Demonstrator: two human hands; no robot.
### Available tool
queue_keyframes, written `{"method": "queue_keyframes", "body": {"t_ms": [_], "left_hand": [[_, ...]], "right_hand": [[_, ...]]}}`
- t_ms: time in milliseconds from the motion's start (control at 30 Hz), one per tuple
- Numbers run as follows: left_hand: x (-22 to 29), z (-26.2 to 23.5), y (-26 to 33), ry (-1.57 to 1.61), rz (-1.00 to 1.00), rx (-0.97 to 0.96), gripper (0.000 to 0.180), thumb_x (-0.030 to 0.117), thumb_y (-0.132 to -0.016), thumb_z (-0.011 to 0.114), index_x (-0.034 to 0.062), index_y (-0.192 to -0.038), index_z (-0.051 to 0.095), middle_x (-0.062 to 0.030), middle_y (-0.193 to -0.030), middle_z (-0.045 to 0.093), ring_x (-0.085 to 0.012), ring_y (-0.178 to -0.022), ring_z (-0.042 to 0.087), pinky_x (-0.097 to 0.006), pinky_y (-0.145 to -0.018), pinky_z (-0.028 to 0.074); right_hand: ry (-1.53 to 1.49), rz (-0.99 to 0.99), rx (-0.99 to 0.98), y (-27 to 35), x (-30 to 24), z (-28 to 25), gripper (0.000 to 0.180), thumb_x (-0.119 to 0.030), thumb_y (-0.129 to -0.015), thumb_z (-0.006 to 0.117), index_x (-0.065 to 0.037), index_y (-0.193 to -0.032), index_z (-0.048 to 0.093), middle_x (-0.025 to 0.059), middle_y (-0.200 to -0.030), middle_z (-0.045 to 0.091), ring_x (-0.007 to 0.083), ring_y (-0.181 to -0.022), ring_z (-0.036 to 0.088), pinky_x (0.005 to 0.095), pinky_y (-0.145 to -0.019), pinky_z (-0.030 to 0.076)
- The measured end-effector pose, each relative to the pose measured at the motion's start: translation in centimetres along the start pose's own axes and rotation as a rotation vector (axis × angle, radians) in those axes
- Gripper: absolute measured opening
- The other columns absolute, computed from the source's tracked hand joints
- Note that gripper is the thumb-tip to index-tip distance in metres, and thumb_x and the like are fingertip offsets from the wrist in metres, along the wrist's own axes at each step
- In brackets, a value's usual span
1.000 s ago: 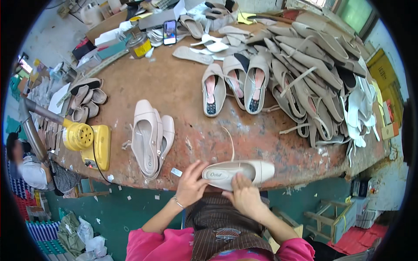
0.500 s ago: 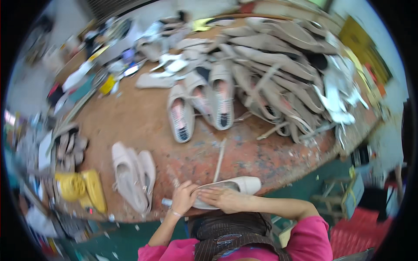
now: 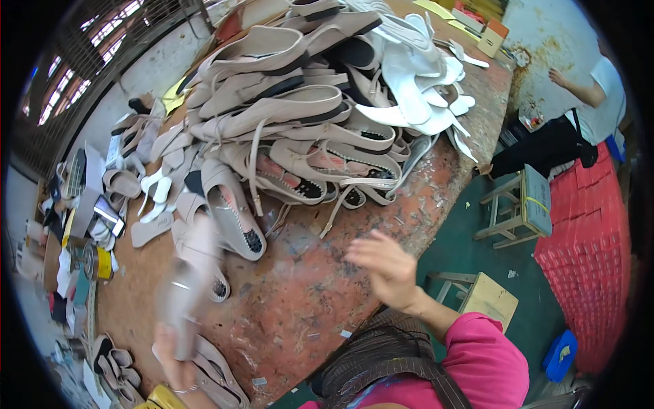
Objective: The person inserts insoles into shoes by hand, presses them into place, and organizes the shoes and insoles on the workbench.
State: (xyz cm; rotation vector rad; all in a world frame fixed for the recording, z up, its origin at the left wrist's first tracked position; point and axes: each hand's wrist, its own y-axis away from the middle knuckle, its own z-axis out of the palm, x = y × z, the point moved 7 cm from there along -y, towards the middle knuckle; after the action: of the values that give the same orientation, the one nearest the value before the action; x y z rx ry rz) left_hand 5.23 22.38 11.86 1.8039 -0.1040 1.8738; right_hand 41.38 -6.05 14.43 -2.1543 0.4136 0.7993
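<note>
Above the worn surface (image 3: 306,300), left hand (image 3: 174,361) fingers wrap a blurred pale shoe (image 3: 182,300), seemingly mid-transfer; right hand (image 3: 385,266) fingers spread, empty, short of the shoe pile (image 3: 306,123); setting down likely follows.

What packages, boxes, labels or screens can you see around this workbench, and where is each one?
Stacked boxes: floor at right, red, flat, in rows.
Small box: table's far right corner, pale with an orange top.
Phone screen: table's left side, dark rectangle.
Yellow can: left edge, small cylinder.
Blue container: floor, lower right, yellow label.
</note>
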Motion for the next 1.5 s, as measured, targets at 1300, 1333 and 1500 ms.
{"method": "queue_keyframes", "body": {"t_ms": [1300, 1333, 1500], "left_hand": [[12.4, 40.3, -13.5, 0.252, 0.276, -0.409, 0.035, 0.021, -0.095, 0.049, -0.0079, -0.114, 0.050, -0.0209, -0.105, 0.062, -0.0339, -0.080, 0.069, -0.040, -0.062, 0.061], [11.8, 39.2, -11.8, 0.302, 0.367, -0.431, 0.029, 0.013, -0.094, 0.045, -0.0083, -0.111, 0.052, -0.0204, -0.107, 0.062, -0.0317, -0.081, 0.069, -0.041, -0.065, 0.060], [4.5, 29.4, -2.7, -0.045, 0.673, -0.119, 0.040, 0.026, -0.102, 0.045, -0.0052, -0.126, 0.052, -0.0095, -0.115, 0.062, -0.0146, -0.107, 0.054, -0.031, -0.095, 0.041]], "right_hand": [[-0.901, 0.414, 0.104, -0.7, 5.3, -8.6, 0.024, -0.007, -0.073, 0.072, -0.004, -0.077, 0.049, 0.0108, -0.077, 0.057, 0.0215, -0.069, 0.059, 0.0320, -0.063, 0.050], [-0.963, 0.417, 0.091, 0.4, 5.2, -8.5, 0.021, -0.004, -0.072, 0.069, -0.003, -0.077, 0.049, 0.0111, -0.075, 0.055, 0.0212, -0.067, 0.057, 0.0325, -0.063, 0.050], [-1.208, 0.663, 0.094, 5.3, 6.8, -6.6, 0.033, -0.005, -0.069, 0.059, 0.000, -0.100, 0.052, 0.0116, -0.076, 0.054, 0.0198, -0.066, 0.056, 0.0303, -0.062, 0.049]]}}
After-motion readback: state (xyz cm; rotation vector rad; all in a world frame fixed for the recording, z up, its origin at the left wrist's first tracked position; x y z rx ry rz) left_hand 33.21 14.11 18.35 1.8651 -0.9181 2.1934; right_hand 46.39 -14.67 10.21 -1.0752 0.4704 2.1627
